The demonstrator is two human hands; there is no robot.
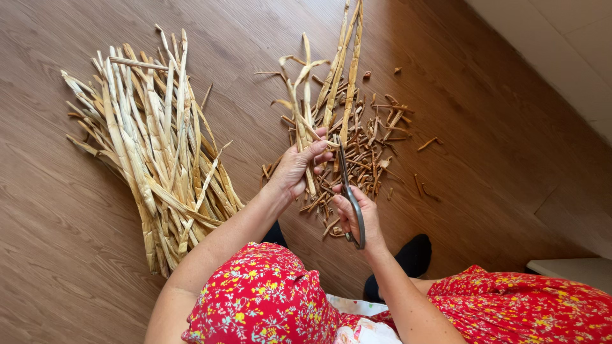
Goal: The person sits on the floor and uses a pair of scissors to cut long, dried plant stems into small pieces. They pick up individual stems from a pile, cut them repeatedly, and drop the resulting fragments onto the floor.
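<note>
A bunch of dried leaf strips [328, 95] is clasped in the closed left hand [298, 167], above the wooden floor [497, 146]. Scissors [349, 194] are gripped by the right hand [358, 216], blades pointing at the strips. Brown trimmings [370, 146] are scattered beneath; 1 larger pile of strips [150, 146] lies well apart.

Both hands (left [298, 167], right [357, 215]) raised, fingers closed.
</note>
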